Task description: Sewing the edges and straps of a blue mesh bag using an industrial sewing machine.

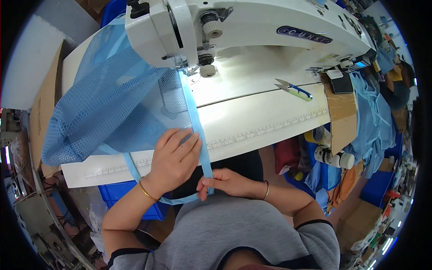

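Observation:
Light blue mesh fabric point(117, 99) lies bunched on the left of the white sewing machine point(243, 27). A light blue fabric strip point(193, 112) runs along the mesh's right edge, from under the needle area toward me. My left hand point(175, 157) rests on the mesh beside the strip, fingers stretched out and lying flat. Beyond the table's near edge, my right hand point(220, 182) is closed on the strip, pinching it between thumb and fingers. From there the strip loops back left below my left wrist. The needle tip is too small to make out.
Thread snips point(294, 90) with a green and blue handle lie on the table point(252, 112), right of the machine. A printed ruler point(270, 128) follows its near edge. Cardboard point(342, 119), a dark phone-like object point(342, 84), bottles point(333, 156) and hanging blue fabric point(373, 117) are further right.

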A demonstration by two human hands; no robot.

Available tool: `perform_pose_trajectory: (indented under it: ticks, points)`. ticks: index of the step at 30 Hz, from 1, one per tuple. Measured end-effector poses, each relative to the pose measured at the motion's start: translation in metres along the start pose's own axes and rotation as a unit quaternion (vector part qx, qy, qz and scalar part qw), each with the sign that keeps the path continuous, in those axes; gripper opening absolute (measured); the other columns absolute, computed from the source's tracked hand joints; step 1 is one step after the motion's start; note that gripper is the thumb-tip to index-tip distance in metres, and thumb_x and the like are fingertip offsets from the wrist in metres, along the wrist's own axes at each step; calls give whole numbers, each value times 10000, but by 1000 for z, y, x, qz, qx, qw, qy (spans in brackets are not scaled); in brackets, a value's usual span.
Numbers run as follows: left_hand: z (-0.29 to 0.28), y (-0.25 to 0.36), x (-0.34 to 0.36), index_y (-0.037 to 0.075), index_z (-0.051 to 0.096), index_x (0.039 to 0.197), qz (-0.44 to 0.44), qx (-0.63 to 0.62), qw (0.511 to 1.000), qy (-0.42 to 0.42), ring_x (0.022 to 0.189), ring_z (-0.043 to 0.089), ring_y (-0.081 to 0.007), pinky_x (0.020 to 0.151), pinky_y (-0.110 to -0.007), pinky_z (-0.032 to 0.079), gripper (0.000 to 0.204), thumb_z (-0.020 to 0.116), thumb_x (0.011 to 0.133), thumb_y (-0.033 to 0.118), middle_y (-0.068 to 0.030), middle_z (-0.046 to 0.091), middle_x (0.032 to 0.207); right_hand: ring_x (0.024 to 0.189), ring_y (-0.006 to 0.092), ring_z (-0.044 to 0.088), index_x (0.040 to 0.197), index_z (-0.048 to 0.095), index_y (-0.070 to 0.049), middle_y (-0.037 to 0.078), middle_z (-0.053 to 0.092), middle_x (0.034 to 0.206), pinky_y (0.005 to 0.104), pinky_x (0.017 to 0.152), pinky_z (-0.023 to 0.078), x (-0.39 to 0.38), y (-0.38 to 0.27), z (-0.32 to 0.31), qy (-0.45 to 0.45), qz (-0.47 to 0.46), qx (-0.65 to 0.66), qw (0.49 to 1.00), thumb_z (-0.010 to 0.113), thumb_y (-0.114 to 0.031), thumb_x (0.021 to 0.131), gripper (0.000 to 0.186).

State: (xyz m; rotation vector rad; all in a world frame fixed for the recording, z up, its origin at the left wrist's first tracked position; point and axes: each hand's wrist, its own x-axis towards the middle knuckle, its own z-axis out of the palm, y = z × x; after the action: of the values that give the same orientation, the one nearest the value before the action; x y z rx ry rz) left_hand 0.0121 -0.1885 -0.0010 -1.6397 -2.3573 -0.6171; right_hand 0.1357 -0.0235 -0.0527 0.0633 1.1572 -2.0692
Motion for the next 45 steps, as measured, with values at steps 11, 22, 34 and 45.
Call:
perform_pose_trajectory:
  ticks: [11, 22, 34, 45]
  points:
    - [-3, -18, 16, 6, 650, 1053, -16, -9, 1000, -20, 1090, 562, -295, 942, -461, 417, 365, 673, 691, 45, -114, 622, 1125, 989, 154, 621, 1095, 601, -11, 71, 683, 957, 296, 929, 445, 4, 5, 1, -59, -2, 9, 998, 483, -238, 1001, 273]
    - [1, -45, 30, 21, 642, 1058, 11, 19, 1000, -8, 1092, 559, -298, 938, -466, 414, 390, 671, 669, 32, -99, 619, 1128, 968, 155, 633, 1079, 605, -3, 84, 685, 959, 290, 906, 462, 13, 10, 5, -78, -9, 4, 997, 487, -239, 997, 277]
    - [5, -36, 31, -48, 611, 1054, 110, 127, 985, -48, 1034, 565, -288, 905, -407, 467, 370, 667, 726, 111, -146, 603, 1125, 967, 157, 633, 1077, 618, -9, 77, 681, 960, 298, 906, 466, 19, 12, 2, -45, -9, -24, 999, 481, -238, 1000, 277]
    - [-4, -26, 29, -49, 539, 1210, 0, 54, 994, -95, 1162, 513, -299, 1031, -442, 375, 607, 700, 767, 333, -164, 522, 1313, 938, 135, 628, 1079, 642, -3, 69, 683, 969, 282, 886, 472, 19, 11, 5, -33, -16, -103, 994, 533, -234, 976, 276]
